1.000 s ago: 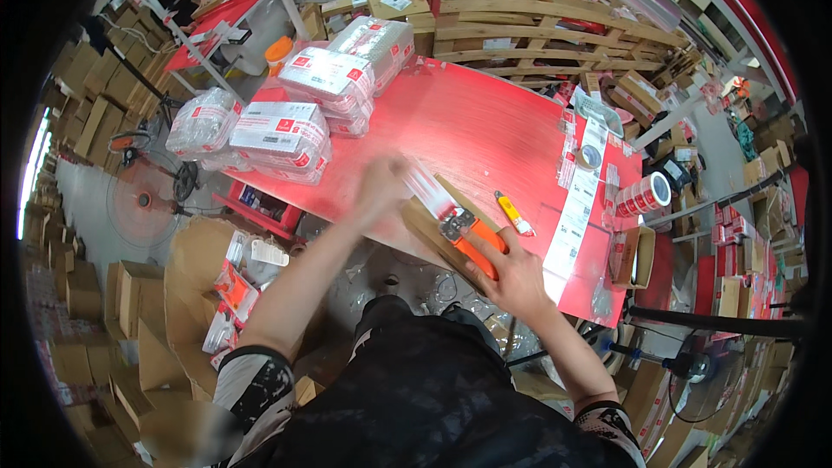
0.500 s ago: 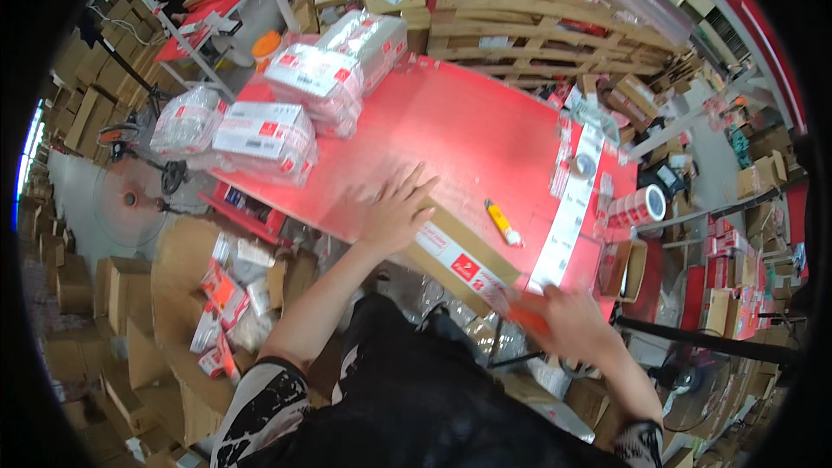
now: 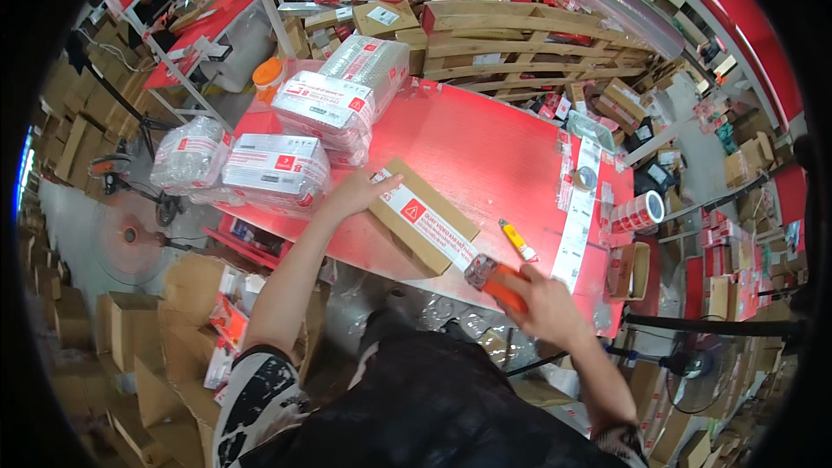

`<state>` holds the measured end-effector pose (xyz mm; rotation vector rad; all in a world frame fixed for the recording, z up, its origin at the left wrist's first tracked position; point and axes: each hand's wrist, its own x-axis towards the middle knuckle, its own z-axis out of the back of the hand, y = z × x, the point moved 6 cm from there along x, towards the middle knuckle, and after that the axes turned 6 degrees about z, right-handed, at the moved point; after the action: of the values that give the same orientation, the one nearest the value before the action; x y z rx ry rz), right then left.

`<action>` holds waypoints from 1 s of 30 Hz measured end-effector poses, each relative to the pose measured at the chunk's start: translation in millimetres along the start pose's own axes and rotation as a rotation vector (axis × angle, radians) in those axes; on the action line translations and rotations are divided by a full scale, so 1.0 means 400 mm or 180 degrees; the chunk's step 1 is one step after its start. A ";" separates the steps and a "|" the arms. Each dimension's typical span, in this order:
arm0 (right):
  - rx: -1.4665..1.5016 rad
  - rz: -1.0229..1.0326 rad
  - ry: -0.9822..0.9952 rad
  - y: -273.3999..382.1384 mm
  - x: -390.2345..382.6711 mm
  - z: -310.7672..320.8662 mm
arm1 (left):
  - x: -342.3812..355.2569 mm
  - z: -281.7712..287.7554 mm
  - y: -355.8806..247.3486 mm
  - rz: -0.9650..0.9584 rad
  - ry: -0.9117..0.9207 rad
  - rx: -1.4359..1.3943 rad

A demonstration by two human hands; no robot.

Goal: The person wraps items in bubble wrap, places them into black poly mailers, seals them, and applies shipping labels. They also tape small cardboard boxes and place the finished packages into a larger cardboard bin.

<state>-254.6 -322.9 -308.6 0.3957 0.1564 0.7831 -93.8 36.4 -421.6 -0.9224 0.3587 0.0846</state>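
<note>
A long cardboard box (image 3: pixel 442 217) lies diagonally near the front edge of the red table (image 3: pixel 477 139), with red-and-white printed tape (image 3: pixel 416 215) along its top. My left hand (image 3: pixel 357 191) grips the box's far-left end, thumb over the tape. My right hand (image 3: pixel 542 303) is closed on an orange tape dispenser (image 3: pixel 496 282) just beyond the box's near-right end, where the tape runs into it. A yellow utility knife (image 3: pixel 516 239) lies right of the box.
Wrapped parcels (image 3: pixel 341 117) are stacked on the table's left. A label strip (image 3: pixel 569 251), tape rolls (image 3: pixel 636 212) and a small open carton (image 3: pixel 628 270) line the right side. Behind stand wooden pallets (image 3: pixel 520 43); a fan (image 3: pixel 130 236) and a large open carton (image 3: pixel 186 312) are at left.
One second ago the tape stretched loosely toward my left hand; now it lies along the box. The dispenser has moved to the near-right end, and my left hand has shifted onto the far end.
</note>
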 end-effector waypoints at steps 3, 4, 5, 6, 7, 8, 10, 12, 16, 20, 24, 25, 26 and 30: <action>0.0066 -0.0515 -0.0184 -0.015 -0.117 -0.079 | 0.040 -0.077 -0.044 0.0190 0.0551 -0.0068; 0.0053 -0.0586 -0.0303 -0.004 -0.129 -0.092 | 0.030 -0.104 -0.052 0.0193 0.0653 0.0091; -0.0031 -0.0598 -0.0497 -0.008 -0.119 -0.079 | 0.055 -0.106 -0.065 0.0174 0.0865 -0.0215; -0.0111 -0.0580 -0.0560 0.009 -0.114 -0.052 | 0.070 -0.108 -0.031 0.0233 0.1059 -0.0535; -0.0125 -0.0516 -0.0644 0.024 -0.090 -0.014 | 0.088 -0.119 0.000 0.0296 0.1255 -0.0862; -0.0104 -0.0440 -0.0734 0.044 -0.034 0.028 | 0.104 -0.129 0.053 0.0362 0.1209 -0.0557; -0.0045 -0.0318 -0.0723 0.040 0.086 0.034 | 0.133 -0.167 0.160 0.0499 0.1114 0.0007; -0.0223 -0.0309 -0.0638 -0.037 0.213 -0.044 | 0.200 -0.209 0.126 0.0994 0.1439 -0.1337; -0.0620 -0.0553 -0.0015 -0.068 0.285 -0.109 | 0.114 -0.423 0.023 0.0135 0.1674 -0.0976; 0.0109 -0.0760 0.0083 -0.011 -0.076 -0.023 | 0.074 -0.376 0.032 0.0471 0.0538 0.0630; 0.0064 -0.1207 0.0510 -0.026 -0.571 -0.067 | 0.146 -0.315 0.086 0.0387 0.0468 0.0209; 0.0009 -0.1206 0.0562 -0.025 -0.640 -0.104 | 0.167 -0.311 0.089 0.0304 0.0578 -0.0067; -0.0030 -0.1224 0.0595 -0.024 -0.677 -0.156 | 0.183 -0.308 0.078 0.0220 0.0707 -0.0318; 0.0485 -0.1081 0.0309 -0.110 -0.353 -0.331 | 0.281 -0.190 0.207 -0.0075 0.0854 -0.0695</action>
<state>-362.2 -413.6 -448.8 0.4610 0.3658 0.4564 -27.2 17.4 -564.6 -1.1576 0.5958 -0.0231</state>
